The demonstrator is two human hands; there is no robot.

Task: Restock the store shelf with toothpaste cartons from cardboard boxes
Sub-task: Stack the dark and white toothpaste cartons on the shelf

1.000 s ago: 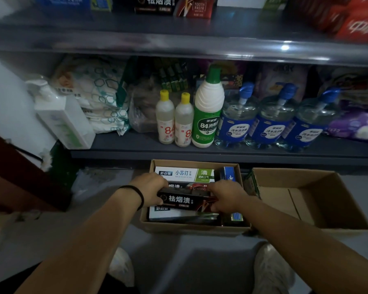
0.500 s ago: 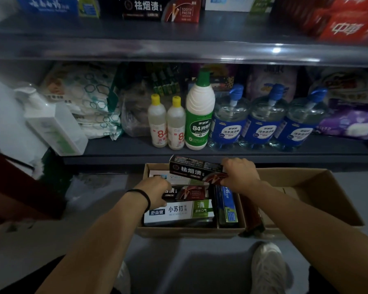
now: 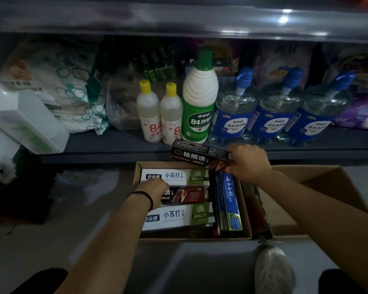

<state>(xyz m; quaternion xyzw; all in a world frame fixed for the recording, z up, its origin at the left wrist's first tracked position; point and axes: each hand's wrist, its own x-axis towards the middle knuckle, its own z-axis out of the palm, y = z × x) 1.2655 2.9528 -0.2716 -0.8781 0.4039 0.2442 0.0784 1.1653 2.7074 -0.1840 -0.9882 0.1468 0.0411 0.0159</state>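
cardboard box [image 3: 137, 172] on the floor, open at the top, directly below the lower shelf [image 3: 115, 143]; contents: two white-and-green toothpaste cartons [image 3: 174, 176] lying flat, one at the far side and one at the near side, a second black carton [image 3: 187, 194] lying between them, and a blue carton [image 3: 228, 198] set on edge along the right wall. right hand [image 3: 249, 162]: fingers curled round the right end of a black toothpaste carton [image 3: 198, 154], held level above the far edge of the box, in front of the shelf edge. left hand [image 3: 155, 192]: inside the box, over the left end of the second black carton, black band [image 3: 146, 198] on the wrist; whether its fingers grip that carton cannot be told, as the back of the hand hides them. second cardboard box [image 3: 319, 187] just to the right, touching the first, a dark red carton [image 3: 257, 217] wedged in the gap between them. lower shelf stock: two small yellow-capped bottles [image 3: 149, 117], a tall green-capped bottle [image 3: 200, 102], three blue-labelled pump bottles [image 3: 234, 115], soft packs at either end, a white pump dispenser [image 3: 26, 119] at far left. one pale shoe [image 3: 274, 270] on the floor near the box.
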